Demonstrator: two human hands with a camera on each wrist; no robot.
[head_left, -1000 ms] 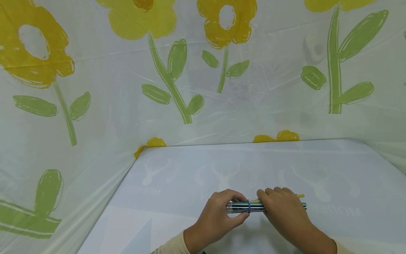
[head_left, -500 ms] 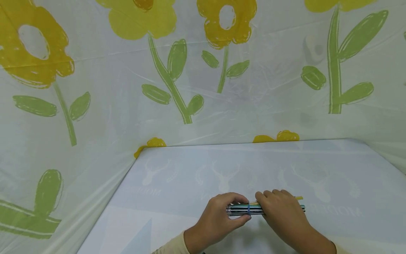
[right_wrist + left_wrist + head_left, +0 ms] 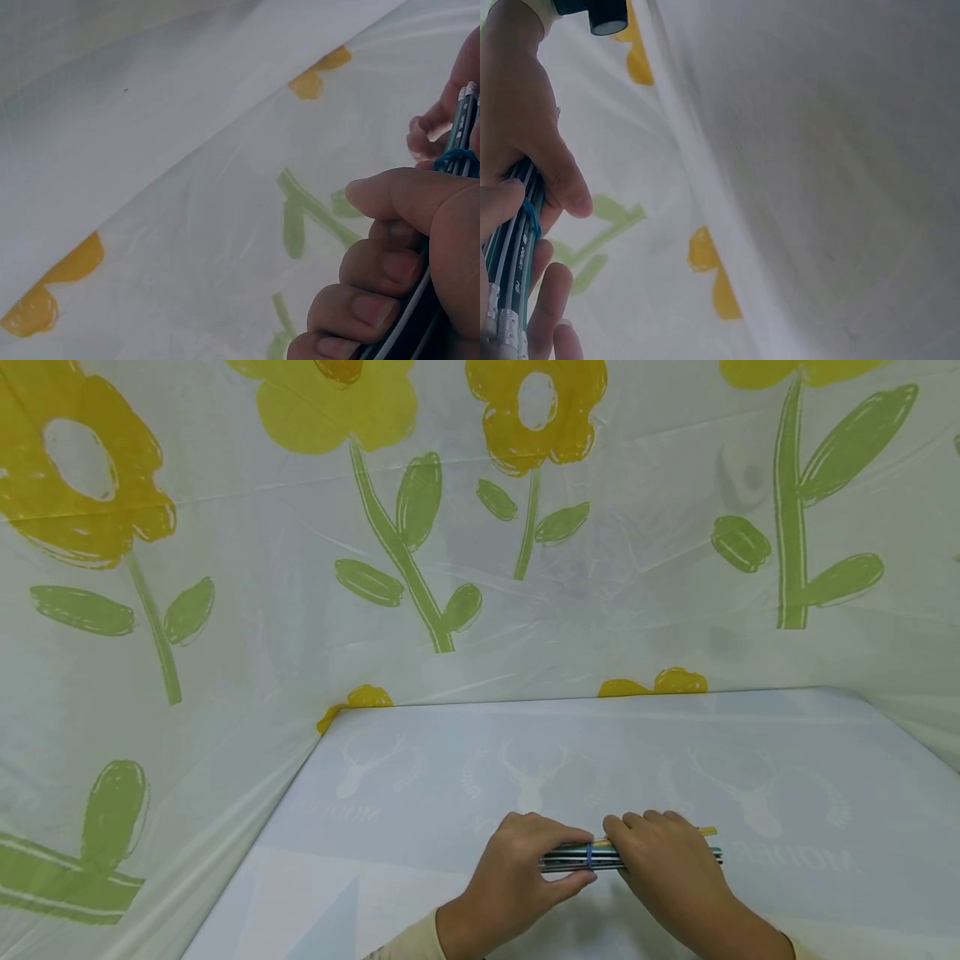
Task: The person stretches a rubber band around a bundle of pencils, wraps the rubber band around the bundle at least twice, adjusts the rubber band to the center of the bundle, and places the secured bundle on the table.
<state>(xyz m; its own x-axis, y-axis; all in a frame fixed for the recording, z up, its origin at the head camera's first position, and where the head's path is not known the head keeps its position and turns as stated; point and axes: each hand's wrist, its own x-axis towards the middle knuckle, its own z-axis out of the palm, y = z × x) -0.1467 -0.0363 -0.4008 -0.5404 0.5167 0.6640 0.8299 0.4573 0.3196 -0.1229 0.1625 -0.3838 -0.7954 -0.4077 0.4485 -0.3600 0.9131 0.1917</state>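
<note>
Both hands hold a bundle of dark green pencils (image 3: 562, 860) level above the table. A blue rubber band (image 3: 589, 857) circles it near the middle. My left hand (image 3: 513, 881) grips the left part, its thumb and fingertips close to the band. My right hand (image 3: 671, 877) wraps over the right part. A thin yellow stick (image 3: 708, 831) juts out past the right hand. In the left wrist view, metal ferrules (image 3: 508, 328) show at one end of the pencils. The right wrist view shows the right fingers (image 3: 360, 307) curled around the dark shafts, which partly hide inside that hand.
A pale table cover (image 3: 420, 802) with faint deer prints lies under the hands. Behind and to the left hangs a white curtain (image 3: 262, 543) with yellow flowers. A dark device (image 3: 607, 16) sits at the right wrist.
The bundle has sunk slightly. My left hand has shifted a little right along it, covering more of the ferrule end. The right hand keeps its grip, slightly lower.
</note>
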